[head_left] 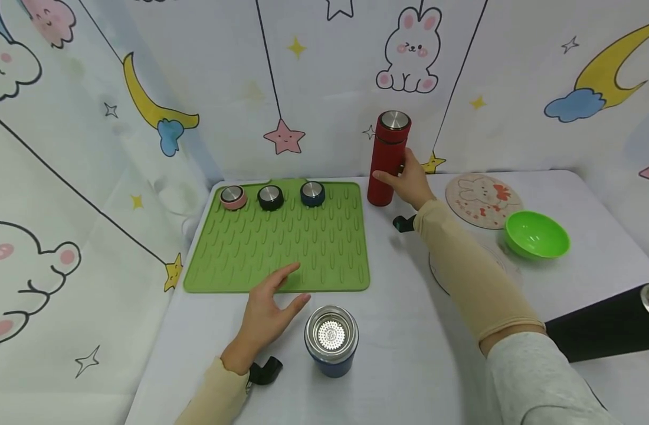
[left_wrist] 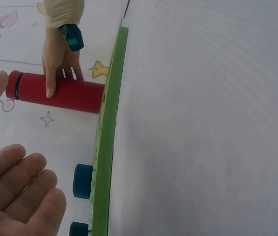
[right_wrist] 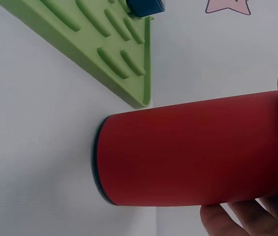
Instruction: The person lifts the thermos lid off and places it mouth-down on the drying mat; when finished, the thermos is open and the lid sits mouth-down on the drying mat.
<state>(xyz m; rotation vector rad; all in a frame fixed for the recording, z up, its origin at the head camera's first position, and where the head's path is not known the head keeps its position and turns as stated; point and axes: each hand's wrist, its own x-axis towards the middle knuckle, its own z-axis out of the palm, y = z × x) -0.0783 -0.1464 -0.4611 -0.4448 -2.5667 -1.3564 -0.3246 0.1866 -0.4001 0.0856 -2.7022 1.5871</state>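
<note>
My right hand point(head_left: 410, 183) grips a red thermos bottle point(head_left: 385, 159) with a steel-topped lid, thumb on one side and fingers on the other. The bottle stands upright at the table's back, just right of a green ribbed mat point(head_left: 282, 254); the right wrist view shows its base point(right_wrist: 104, 162) at the tabletop. My left hand point(head_left: 263, 316) hovers before the mat, fingers spread and holding nothing. Beside it stands a lidless blue thermos point(head_left: 335, 367), a steel strainer point(head_left: 331, 335) in its mouth. On the mat sit a pink lid point(head_left: 233, 198), a black lid point(head_left: 271, 198) and a blue lid point(head_left: 312, 193).
Right of the red bottle lies a round rabbit-patterned mat point(head_left: 481, 200). A bright green bowl point(head_left: 537, 235) sits near it, and another round mat point(head_left: 438, 271) is partly hidden under the right forearm. A black cylinder point(head_left: 606, 324) with a metallic end juts in from the right edge.
</note>
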